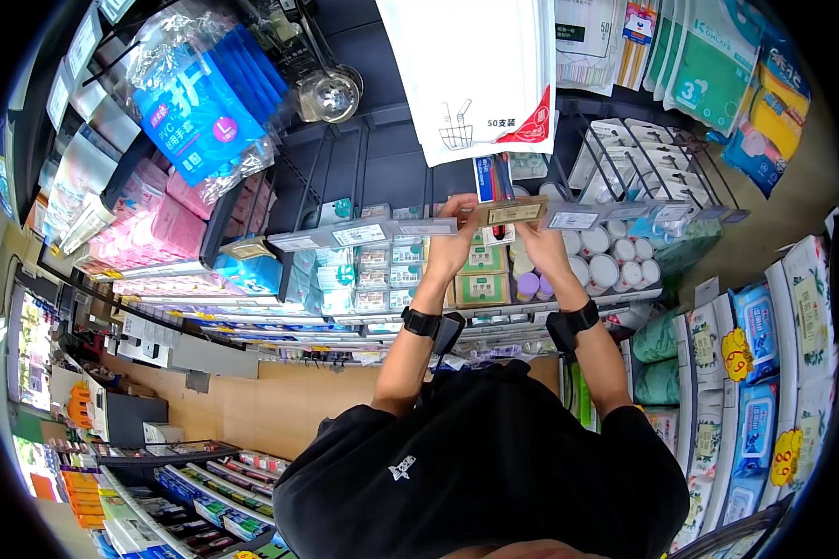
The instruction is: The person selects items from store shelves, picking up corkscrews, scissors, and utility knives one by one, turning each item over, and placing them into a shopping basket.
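A narrow blue, red and black pack hangs on a rack hook, partly covered by a tan price tag. My left hand is at the pack's left side, its fingers bent in against the edge. On the other side, my right hand reaches up beneath the tag, which hides most of its fingers. Whether they touch the pack I cannot tell. A large white bag marked as a 50-piece pack hangs just above. Black bands with small boxes sit on both wrists.
Green-and-tan boxes, small white boxes and white-lidded tubs fill the shelf below. Bare metal hooks jut out at left. Blue glove packs hang upper left; wet-wipe packs stand right. Aisle floor shows lower left.
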{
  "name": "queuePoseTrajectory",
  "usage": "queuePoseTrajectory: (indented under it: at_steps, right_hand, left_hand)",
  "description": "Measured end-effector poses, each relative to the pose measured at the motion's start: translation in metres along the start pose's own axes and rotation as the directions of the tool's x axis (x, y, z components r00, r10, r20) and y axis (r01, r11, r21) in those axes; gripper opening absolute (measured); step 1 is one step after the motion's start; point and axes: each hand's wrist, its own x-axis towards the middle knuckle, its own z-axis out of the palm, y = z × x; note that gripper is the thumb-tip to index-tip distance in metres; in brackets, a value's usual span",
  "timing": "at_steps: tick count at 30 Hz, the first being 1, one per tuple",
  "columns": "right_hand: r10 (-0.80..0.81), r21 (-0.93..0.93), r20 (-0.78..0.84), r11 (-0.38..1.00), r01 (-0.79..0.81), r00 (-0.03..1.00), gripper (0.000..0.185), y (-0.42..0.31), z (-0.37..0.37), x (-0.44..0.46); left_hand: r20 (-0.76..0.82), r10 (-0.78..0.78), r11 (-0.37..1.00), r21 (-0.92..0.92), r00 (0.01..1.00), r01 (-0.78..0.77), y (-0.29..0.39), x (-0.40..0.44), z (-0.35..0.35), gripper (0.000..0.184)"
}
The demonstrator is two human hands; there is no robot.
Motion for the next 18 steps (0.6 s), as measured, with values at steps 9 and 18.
queuePoseTrajectory:
  at_steps: [9, 18]
  right_hand:
    - [0.056, 0.167, 0.105, 0.983, -0.074, 0.993, 0.025, -0.019, -0.01, -0.02]
    - [0.032, 0.226, 0.226, 0.97, -0.084, 0.974, 0.024, -0.075, -0.029, -0.056]
  left_hand:
    - [-0.055, -0.034, 0.999, 0.013, 0.998, 0.035, 0.024, -0.021, 0.005, 0.02]
    - [0.002, -0.148, 0.98, -0.132, 0.989, 0.147, 0.056, -0.057, 0.012, 0.021]
